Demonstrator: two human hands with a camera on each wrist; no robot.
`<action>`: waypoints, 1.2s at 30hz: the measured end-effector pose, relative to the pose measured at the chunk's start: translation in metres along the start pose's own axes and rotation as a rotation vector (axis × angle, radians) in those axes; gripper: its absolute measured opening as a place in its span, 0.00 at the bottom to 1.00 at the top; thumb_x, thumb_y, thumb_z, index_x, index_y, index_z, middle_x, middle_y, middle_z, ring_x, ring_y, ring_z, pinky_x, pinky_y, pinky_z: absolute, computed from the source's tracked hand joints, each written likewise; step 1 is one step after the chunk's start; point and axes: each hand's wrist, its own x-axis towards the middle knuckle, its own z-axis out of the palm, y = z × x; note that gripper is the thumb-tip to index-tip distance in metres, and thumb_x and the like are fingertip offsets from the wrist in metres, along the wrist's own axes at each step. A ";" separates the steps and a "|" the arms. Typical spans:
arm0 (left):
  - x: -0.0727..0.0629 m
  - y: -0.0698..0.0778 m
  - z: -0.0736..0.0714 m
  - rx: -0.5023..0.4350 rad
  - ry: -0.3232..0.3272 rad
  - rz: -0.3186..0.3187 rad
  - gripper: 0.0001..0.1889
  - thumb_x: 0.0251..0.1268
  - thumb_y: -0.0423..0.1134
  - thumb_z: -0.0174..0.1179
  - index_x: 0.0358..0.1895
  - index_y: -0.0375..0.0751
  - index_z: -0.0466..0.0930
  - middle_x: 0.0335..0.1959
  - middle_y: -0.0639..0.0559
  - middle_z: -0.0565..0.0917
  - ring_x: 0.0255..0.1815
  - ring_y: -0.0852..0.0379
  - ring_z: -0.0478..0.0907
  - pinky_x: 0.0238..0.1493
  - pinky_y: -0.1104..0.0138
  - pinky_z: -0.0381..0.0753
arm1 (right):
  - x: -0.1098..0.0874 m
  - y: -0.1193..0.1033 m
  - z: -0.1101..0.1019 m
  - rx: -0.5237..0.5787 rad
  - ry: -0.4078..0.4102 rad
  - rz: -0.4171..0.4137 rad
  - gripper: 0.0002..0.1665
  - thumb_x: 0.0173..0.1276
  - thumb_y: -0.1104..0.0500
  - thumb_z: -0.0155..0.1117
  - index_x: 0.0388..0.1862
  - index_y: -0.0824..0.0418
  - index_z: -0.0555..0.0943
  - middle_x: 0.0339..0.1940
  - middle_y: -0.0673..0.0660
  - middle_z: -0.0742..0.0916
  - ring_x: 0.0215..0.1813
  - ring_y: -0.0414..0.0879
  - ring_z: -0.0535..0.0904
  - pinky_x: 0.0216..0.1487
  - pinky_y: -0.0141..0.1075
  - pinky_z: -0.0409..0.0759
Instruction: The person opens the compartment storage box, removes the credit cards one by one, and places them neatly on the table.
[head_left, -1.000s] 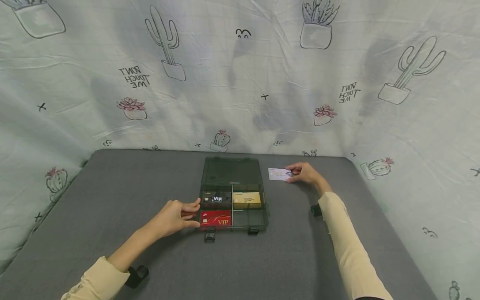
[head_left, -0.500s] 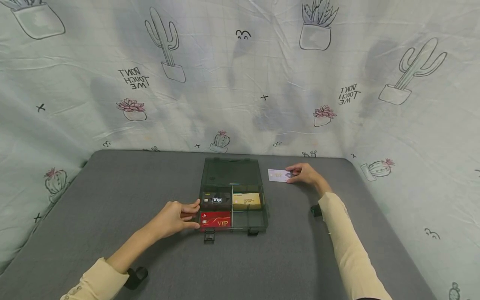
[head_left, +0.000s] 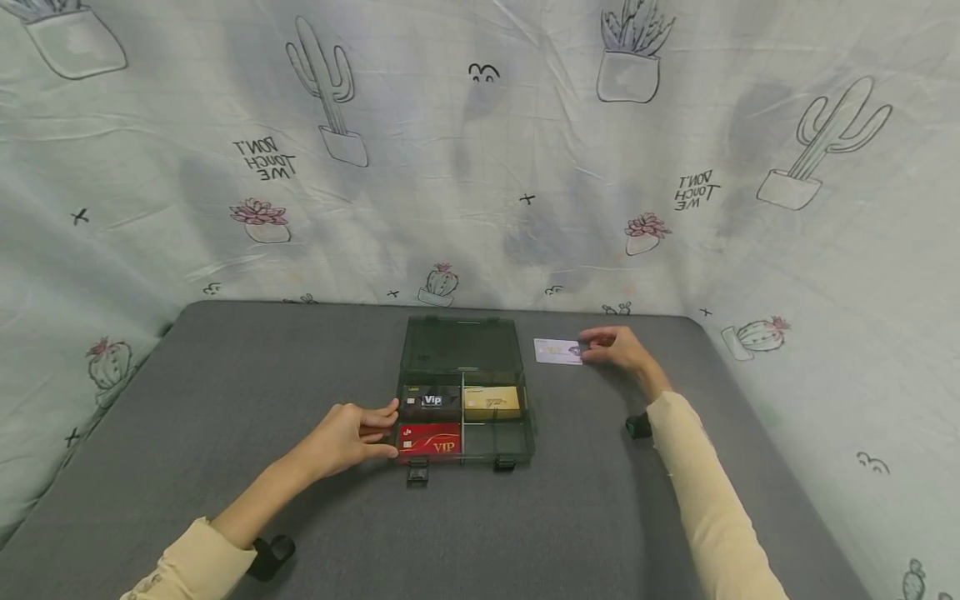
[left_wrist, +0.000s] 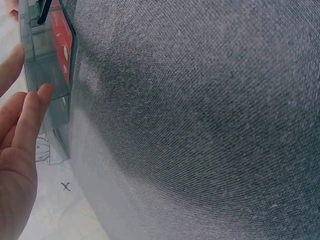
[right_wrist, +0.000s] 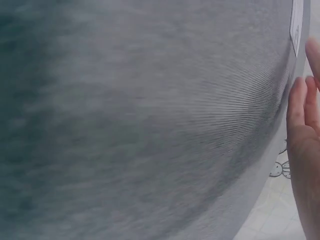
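Note:
A dark green translucent box (head_left: 497,438) with its lid (head_left: 460,346) laid back lies on the table. A black VIP card (head_left: 424,410), a red VIP card (head_left: 427,439) and a gold card (head_left: 491,402) occupy three of its compartments. The front right compartment holds no card. My left hand (head_left: 341,436) touches the box's left side with extended fingers and thumb; this contact also shows in the left wrist view. Right of the lid, a white card (head_left: 557,351) lies flat. My right hand (head_left: 621,349) has loosely bent fingers beside that card's right edge, apart from it in the right wrist view.
Two latches, a left latch (head_left: 417,474) and a right latch (head_left: 505,463), stick out from the box's front. Grey cloth covers the table (head_left: 300,358). A white cactus-print curtain (head_left: 480,167) closes off the back and sides.
My right hand has drawn back a little to the right from the white card, which stays on the table. The left hand keeps its place at the box.

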 end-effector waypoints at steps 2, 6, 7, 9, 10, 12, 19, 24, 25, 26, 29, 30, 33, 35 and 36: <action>0.000 -0.001 0.001 0.002 0.000 0.007 0.32 0.50 0.36 0.72 0.58 0.21 0.73 0.65 0.31 0.66 0.57 0.39 0.75 0.48 0.67 0.84 | -0.004 0.002 0.000 0.036 0.022 -0.047 0.26 0.60 0.66 0.70 0.58 0.72 0.77 0.53 0.70 0.81 0.49 0.50 0.77 0.47 0.28 0.77; -0.002 -0.003 0.001 0.004 0.005 0.014 0.32 0.51 0.36 0.71 0.58 0.21 0.73 0.65 0.31 0.65 0.57 0.39 0.75 0.48 0.67 0.84 | -0.010 0.001 0.008 0.127 0.056 -0.149 0.26 0.60 0.70 0.69 0.57 0.77 0.75 0.53 0.74 0.80 0.44 0.40 0.80 0.40 0.21 0.79; -0.003 -0.003 0.001 0.004 0.008 0.014 0.32 0.51 0.36 0.71 0.58 0.22 0.73 0.65 0.31 0.65 0.58 0.39 0.75 0.48 0.67 0.83 | -0.011 -0.001 0.011 0.157 0.059 -0.167 0.26 0.60 0.71 0.68 0.57 0.79 0.74 0.53 0.76 0.80 0.42 0.38 0.80 0.39 0.21 0.79; -0.004 -0.003 0.002 0.005 0.014 0.010 0.32 0.51 0.36 0.71 0.58 0.22 0.73 0.66 0.31 0.65 0.58 0.39 0.75 0.48 0.66 0.83 | -0.015 -0.007 0.018 0.214 0.054 -0.185 0.26 0.60 0.73 0.67 0.56 0.81 0.73 0.53 0.78 0.78 0.40 0.35 0.80 0.40 0.21 0.80; -0.005 -0.003 0.002 0.006 0.017 0.008 0.32 0.51 0.36 0.71 0.58 0.22 0.73 0.66 0.31 0.65 0.58 0.39 0.75 0.48 0.66 0.83 | -0.016 -0.010 0.022 0.239 0.047 -0.189 0.26 0.60 0.74 0.67 0.56 0.81 0.73 0.53 0.79 0.78 0.40 0.35 0.81 0.40 0.22 0.81; -0.006 -0.003 0.002 0.006 0.023 0.004 0.32 0.51 0.36 0.71 0.58 0.22 0.73 0.66 0.31 0.65 0.58 0.39 0.75 0.49 0.66 0.83 | -0.020 -0.015 0.029 0.277 0.037 -0.185 0.26 0.60 0.74 0.67 0.56 0.82 0.73 0.53 0.79 0.77 0.40 0.36 0.81 0.41 0.23 0.81; -0.007 -0.002 0.005 0.012 0.017 0.019 0.32 0.51 0.36 0.71 0.58 0.21 0.73 0.65 0.31 0.65 0.58 0.38 0.74 0.48 0.66 0.84 | -0.037 -0.024 0.049 0.364 -0.007 -0.174 0.27 0.61 0.73 0.66 0.58 0.83 0.71 0.57 0.79 0.76 0.42 0.37 0.81 0.44 0.27 0.82; -0.006 -0.001 0.008 0.017 0.017 0.018 0.32 0.51 0.36 0.71 0.58 0.22 0.73 0.65 0.31 0.66 0.57 0.39 0.75 0.48 0.66 0.84 | -0.051 -0.027 0.063 0.428 -0.067 -0.180 0.28 0.63 0.73 0.64 0.59 0.84 0.68 0.59 0.79 0.74 0.45 0.37 0.81 0.47 0.28 0.83; -0.006 -0.001 0.008 0.016 0.018 0.016 0.32 0.51 0.36 0.72 0.58 0.22 0.73 0.65 0.31 0.66 0.57 0.39 0.75 0.48 0.66 0.84 | -0.053 -0.028 0.066 0.441 -0.080 -0.178 0.28 0.64 0.72 0.63 0.60 0.84 0.67 0.59 0.79 0.74 0.46 0.38 0.81 0.48 0.29 0.83; -0.006 -0.001 0.008 0.015 0.019 0.015 0.32 0.51 0.36 0.72 0.58 0.22 0.73 0.65 0.31 0.66 0.57 0.39 0.75 0.48 0.66 0.84 | -0.056 -0.029 0.068 0.448 -0.092 -0.176 0.28 0.65 0.72 0.63 0.60 0.84 0.67 0.60 0.79 0.74 0.47 0.39 0.81 0.49 0.30 0.83; -0.006 -0.001 0.008 0.011 0.019 0.012 0.32 0.50 0.36 0.72 0.58 0.22 0.73 0.65 0.31 0.66 0.57 0.39 0.75 0.48 0.67 0.84 | -0.064 -0.034 0.075 0.474 -0.130 -0.164 0.28 0.66 0.71 0.62 0.61 0.84 0.66 0.60 0.78 0.73 0.50 0.45 0.81 0.52 0.33 0.83; -0.006 0.000 0.007 0.010 0.020 0.012 0.32 0.50 0.36 0.72 0.58 0.22 0.73 0.65 0.31 0.66 0.57 0.39 0.75 0.48 0.67 0.84 | -0.066 -0.036 0.077 0.481 -0.147 -0.161 0.28 0.66 0.71 0.61 0.61 0.84 0.66 0.61 0.78 0.73 0.51 0.46 0.81 0.54 0.34 0.82; -0.006 0.000 0.007 0.021 0.024 0.011 0.32 0.50 0.36 0.72 0.58 0.22 0.73 0.65 0.32 0.66 0.56 0.40 0.76 0.47 0.67 0.84 | -0.073 -0.040 0.083 0.489 -0.203 -0.153 0.27 0.68 0.69 0.61 0.62 0.82 0.67 0.62 0.76 0.73 0.53 0.47 0.81 0.56 0.37 0.81; -0.006 0.001 0.008 0.025 0.027 0.008 0.32 0.50 0.35 0.72 0.58 0.22 0.74 0.65 0.32 0.66 0.56 0.40 0.77 0.47 0.67 0.84 | -0.078 -0.043 0.087 0.479 -0.236 -0.146 0.27 0.68 0.68 0.61 0.62 0.79 0.68 0.61 0.74 0.75 0.52 0.45 0.81 0.56 0.39 0.82; -0.006 0.001 0.008 0.026 0.029 0.005 0.32 0.50 0.35 0.72 0.58 0.22 0.74 0.65 0.32 0.66 0.56 0.40 0.77 0.47 0.67 0.84 | -0.080 -0.044 0.089 0.467 -0.246 -0.141 0.27 0.68 0.66 0.62 0.62 0.78 0.69 0.58 0.73 0.77 0.50 0.43 0.81 0.55 0.39 0.82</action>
